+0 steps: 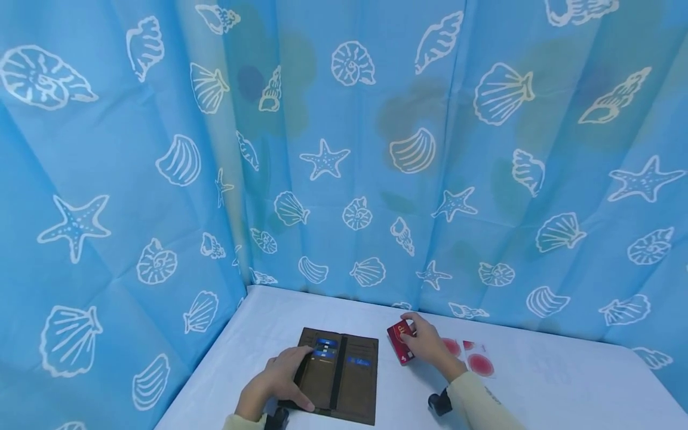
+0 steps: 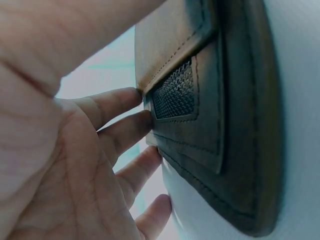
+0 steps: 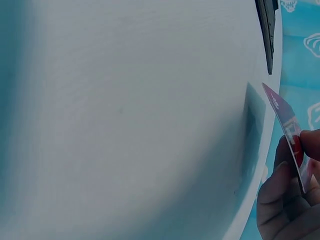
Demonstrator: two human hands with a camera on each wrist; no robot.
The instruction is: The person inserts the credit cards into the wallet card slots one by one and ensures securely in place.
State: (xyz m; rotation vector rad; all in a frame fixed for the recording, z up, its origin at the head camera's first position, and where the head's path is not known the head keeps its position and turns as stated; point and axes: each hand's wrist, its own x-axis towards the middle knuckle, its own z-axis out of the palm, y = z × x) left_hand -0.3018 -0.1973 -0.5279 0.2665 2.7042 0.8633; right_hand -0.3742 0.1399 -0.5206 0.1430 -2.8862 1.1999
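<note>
An unfolded brown wallet (image 1: 359,388) lies on the white table, with a dark band down its middle. Blue cards (image 1: 324,353) sit in its left slots, and another blue card (image 1: 358,361) pokes out on the right side. My left hand (image 1: 282,373) rests along the wallet's left edge, thumb near the bottom corner. In the left wrist view its spread fingertips touch the edge beside a mesh window (image 2: 175,92). Just right of the wallet, my right hand (image 1: 427,341) pinches a red card (image 1: 399,349) between thumb and fingers, held tilted above the table.
Two pale sheets with red circles, one partly behind the right forearm (image 1: 452,346) and one beside it (image 1: 480,365), lie on the table (image 1: 570,376). Blue curtains (image 1: 333,197) printed with white shells stand along the back and left sides.
</note>
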